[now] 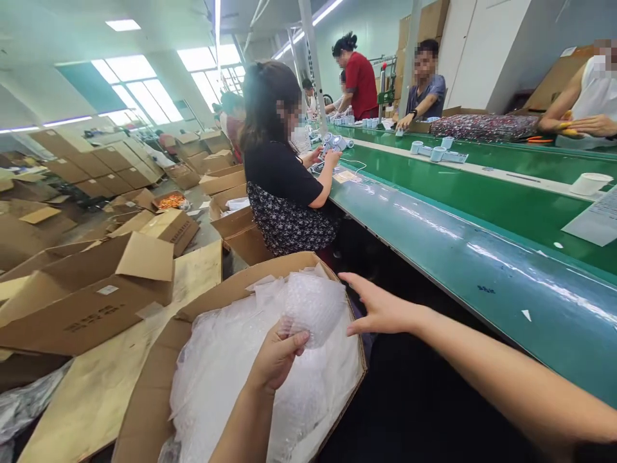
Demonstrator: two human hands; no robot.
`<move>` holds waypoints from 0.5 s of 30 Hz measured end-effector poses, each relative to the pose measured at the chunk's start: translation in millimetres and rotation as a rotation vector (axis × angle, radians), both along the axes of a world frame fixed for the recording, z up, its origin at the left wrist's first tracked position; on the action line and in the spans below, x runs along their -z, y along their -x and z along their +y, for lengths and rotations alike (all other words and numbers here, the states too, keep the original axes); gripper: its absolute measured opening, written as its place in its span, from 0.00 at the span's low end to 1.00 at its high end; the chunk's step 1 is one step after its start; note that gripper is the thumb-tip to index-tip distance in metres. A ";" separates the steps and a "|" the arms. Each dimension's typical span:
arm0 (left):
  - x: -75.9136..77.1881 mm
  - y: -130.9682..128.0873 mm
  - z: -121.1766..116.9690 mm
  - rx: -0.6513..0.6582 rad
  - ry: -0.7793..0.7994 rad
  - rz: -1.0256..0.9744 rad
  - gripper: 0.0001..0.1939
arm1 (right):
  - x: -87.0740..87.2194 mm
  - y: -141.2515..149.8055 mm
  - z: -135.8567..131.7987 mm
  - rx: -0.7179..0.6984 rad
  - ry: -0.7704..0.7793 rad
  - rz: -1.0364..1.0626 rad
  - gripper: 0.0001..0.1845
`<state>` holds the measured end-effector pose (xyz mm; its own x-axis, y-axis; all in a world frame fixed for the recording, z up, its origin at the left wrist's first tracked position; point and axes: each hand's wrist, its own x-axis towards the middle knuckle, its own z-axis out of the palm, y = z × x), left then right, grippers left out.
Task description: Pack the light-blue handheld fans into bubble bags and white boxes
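Over a large cardboard box [144,386], my left hand [277,354] pinches a bubble wrap bag [318,305] by its near edge. The bag is clear, padded and tilted upward. Below it, the box is filled with a heap of similar white plastic bubble wrap bags [212,360]. My right hand [378,305] is held just right of the bag, near the box's right rim. Its thumb and fingers are spread apart, with nothing between them and a small gap to the bag.
A green work table [434,238] runs along the right, with scraps on it. Pale blue and white parts [438,153] and a white cup [590,184] stand on the conveyor. A seated person [284,173] works ahead. Open cartons [91,302] crowd the left.
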<state>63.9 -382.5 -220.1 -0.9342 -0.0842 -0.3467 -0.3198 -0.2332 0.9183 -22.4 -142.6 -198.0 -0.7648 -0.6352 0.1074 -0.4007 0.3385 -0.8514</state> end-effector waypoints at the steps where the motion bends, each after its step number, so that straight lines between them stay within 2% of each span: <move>1: -1.3 -5.2 -4.0 0.000 -0.009 0.017 0.19 | 9.8 -3.1 -20.6 -0.012 -0.030 0.016 0.43; 3: 3.0 -11.7 -17.8 -0.078 -0.029 0.039 0.21 | 27.1 -7.1 -50.6 0.016 -0.080 0.003 0.22; 4: 8.5 -13.0 -27.0 -0.172 -0.041 0.040 0.22 | 34.5 -8.5 -61.3 0.035 -0.086 -0.030 0.14; 5: 15.8 -13.0 -37.2 -0.288 -0.052 0.034 0.23 | 41.2 -9.7 -69.9 0.062 -0.064 -0.091 0.10; 8: 41.8 -8.2 -65.8 -0.611 -0.064 0.007 0.26 | 58.0 -11.4 -89.1 0.183 0.068 -0.359 0.10; 10: 54.5 -4.4 -78.3 -0.725 -0.057 0.024 0.26 | 68.1 -9.8 -98.6 0.280 0.113 -0.502 0.14; 12: 58.3 -2.9 -84.6 -0.805 -0.062 0.069 0.26 | 77.3 -6.1 -105.3 0.338 0.106 -0.561 0.20; 15: 48.7 -4.7 -86.2 -0.811 -0.089 0.134 0.24 | 86.0 -0.9 -109.2 0.373 0.095 -0.613 0.29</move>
